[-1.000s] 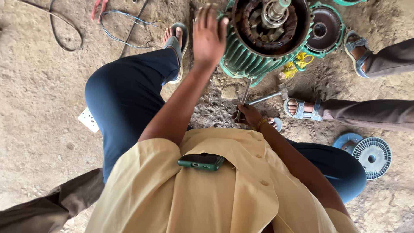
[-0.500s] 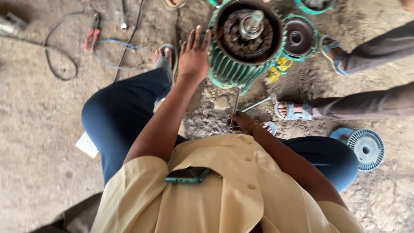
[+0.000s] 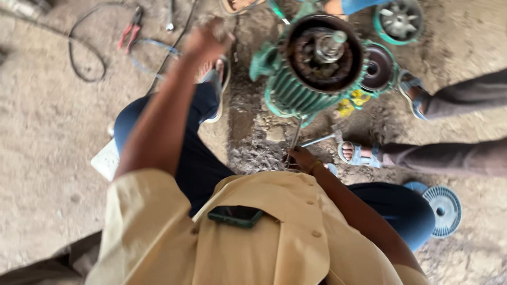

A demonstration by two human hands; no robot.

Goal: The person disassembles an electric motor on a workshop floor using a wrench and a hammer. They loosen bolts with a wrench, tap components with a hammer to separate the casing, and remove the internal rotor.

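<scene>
Green motor [image 3: 309, 74] is seen standing on end on the dirt floor [image 3: 47, 158], end cover off, shaft [image 3: 330, 45] and copper windings [image 3: 317, 68] exposed at the top. It sits just ahead of the person's knees, between the two arms.

Right hand [image 3: 303, 158] is lowered to the ground near the motor's base, closed around the handle end of a thin metal rod [image 3: 294, 142], likely a screwdriver, whose tip is pointed at the underside of the casing. The grip itself is partly hidden by the wrist.

Left hand [image 3: 208, 39] is raised in the air left of the motor, motion-blurred; spread or curled cannot be told, and nothing is seen held in it.

Handling, judged: cast ribbed body, so heavy and rigid; best gripped by the finned casing or the mounting feet. The shaft is smooth and probably greasy, poor for lifting. Windings are fragile and should not be touched with tools.

A round end cover [image 3: 377, 66] lies touching the motor's right side. A fan cover [image 3: 398, 18] is cut off at the top edge, a grey fan disc [image 3: 442, 208] lies lower right. Pliers [image 3: 129, 31] and cable [image 3: 84, 47] lie upper left. A phone [image 3: 235, 215] sits in the shirt pocket.

Another person's sandalled feet [image 3: 359, 154] are near on the right; the body is out of frame. The motor's base is hidden.
</scene>
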